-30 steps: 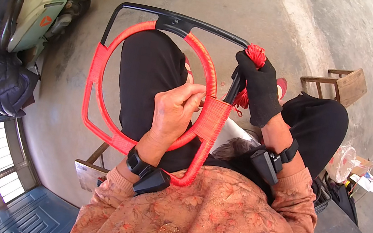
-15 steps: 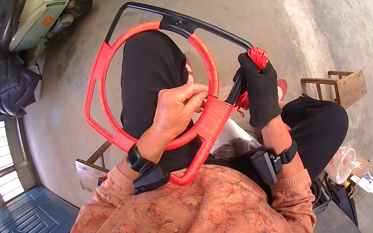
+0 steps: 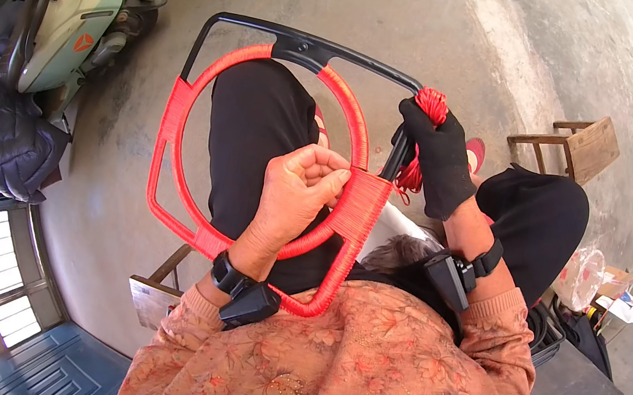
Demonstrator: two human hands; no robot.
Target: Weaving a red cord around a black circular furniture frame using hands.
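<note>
Winding step: left hand (image 3: pixel 296 194) pinching red cord (image 3: pixel 362 205) against black frame (image 3: pixel 309 48), gloved right hand (image 3: pixel 438 155) gripping cord bundle (image 3: pixel 433 104); next, pull taut rightward.

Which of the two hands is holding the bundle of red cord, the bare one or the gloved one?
The gloved right hand: it grips the red cord bundle at the frame's black edge. The bare left hand only pinches the wrapped red ring.
</note>
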